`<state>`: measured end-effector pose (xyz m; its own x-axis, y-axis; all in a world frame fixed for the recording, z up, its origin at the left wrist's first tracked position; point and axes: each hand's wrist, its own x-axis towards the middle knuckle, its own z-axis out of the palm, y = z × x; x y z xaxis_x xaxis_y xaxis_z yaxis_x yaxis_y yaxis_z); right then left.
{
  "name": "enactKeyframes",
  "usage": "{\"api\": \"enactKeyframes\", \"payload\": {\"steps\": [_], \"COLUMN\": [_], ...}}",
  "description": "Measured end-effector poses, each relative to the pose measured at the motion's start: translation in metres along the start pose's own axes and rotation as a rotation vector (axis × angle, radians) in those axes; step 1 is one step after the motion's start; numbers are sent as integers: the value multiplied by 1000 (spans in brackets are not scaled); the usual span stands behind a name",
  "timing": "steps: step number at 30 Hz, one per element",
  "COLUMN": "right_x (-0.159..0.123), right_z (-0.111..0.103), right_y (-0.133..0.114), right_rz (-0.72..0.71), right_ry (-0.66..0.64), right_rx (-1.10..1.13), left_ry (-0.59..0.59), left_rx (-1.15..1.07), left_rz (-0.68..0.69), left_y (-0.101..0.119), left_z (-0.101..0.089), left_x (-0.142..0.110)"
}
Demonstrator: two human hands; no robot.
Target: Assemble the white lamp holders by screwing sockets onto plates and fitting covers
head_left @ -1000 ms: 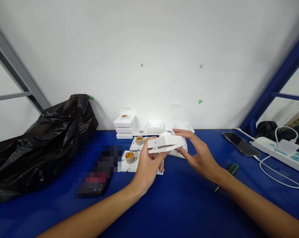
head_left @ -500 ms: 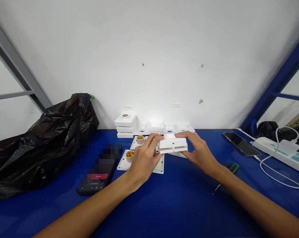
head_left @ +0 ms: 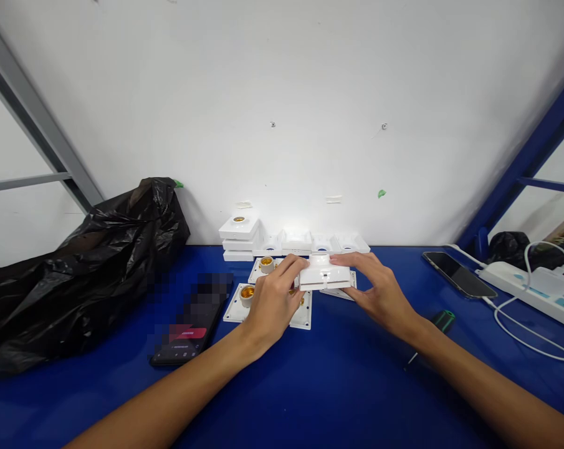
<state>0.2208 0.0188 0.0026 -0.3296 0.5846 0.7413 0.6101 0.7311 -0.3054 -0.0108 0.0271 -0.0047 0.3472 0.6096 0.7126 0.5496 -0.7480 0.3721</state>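
Between my two hands is a white square lamp holder point(head_left: 325, 276), its round collar facing up and a thin seam showing along its side. My left hand point(head_left: 275, 296) grips its left end, thumb below and fingers on top. The right end is pinched by my right hand point(head_left: 379, 287) in the same way. Lamp holder bases point(head_left: 237, 308) with brass-coloured screw sockets lie on the blue table under and behind my left hand, which partly hides them. Behind them, several white covers point(head_left: 296, 240) stand in a row beside a stack of lamp holders point(head_left: 238, 237).
A screwdriver point(head_left: 443, 321) with a green and black handle lies by my right forearm. A dark phone point(head_left: 188, 330) is at the left, near a black plastic bag point(head_left: 136, 249). At the right are another phone point(head_left: 458, 274), a power strip point(head_left: 529, 284) and white cables.
The gap between the cover and base of the held lamp holder has narrowed to a thin seam. Both hands keep their grip, and the view has shifted slightly.
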Motion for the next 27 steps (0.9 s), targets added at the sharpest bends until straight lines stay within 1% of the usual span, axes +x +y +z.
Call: {"api": "enactKeyframes", "payload": {"steps": [4, 8, 13, 16, 18, 23, 25, 27], "right_x": [0, 1, 3, 3, 1, -1, 0, 0], "right_z": [1, 0, -1, -1, 0, 2, 2, 2], "right_y": [0, -1, -4, -5, -5, 0, 0, -1], "right_rz": [-4, -25, -68, -61, -27, 145, 180, 173], "right_ry": [5, 24, 60, 73, 74, 4, -30, -63], "right_rx": [-1, 7, 16, 25, 45, 179, 217, 239], "left_ry": [-17, -28, -3, 12, 28, 101, 89, 71], "left_rx": [-22, -24, -6, 4, 13, 70, 48, 12], "left_rz": [-11, 15, 43, 65, 78, 139, 130, 114], "left_y": [-1, 0, 1, 0, 0, 3, 4, 4], "left_z": [0, -1, -3, -1, 0, -1, -3, -3], "left_x": [-1, -2, -3, -3, -2, 2, 3, 4]}}
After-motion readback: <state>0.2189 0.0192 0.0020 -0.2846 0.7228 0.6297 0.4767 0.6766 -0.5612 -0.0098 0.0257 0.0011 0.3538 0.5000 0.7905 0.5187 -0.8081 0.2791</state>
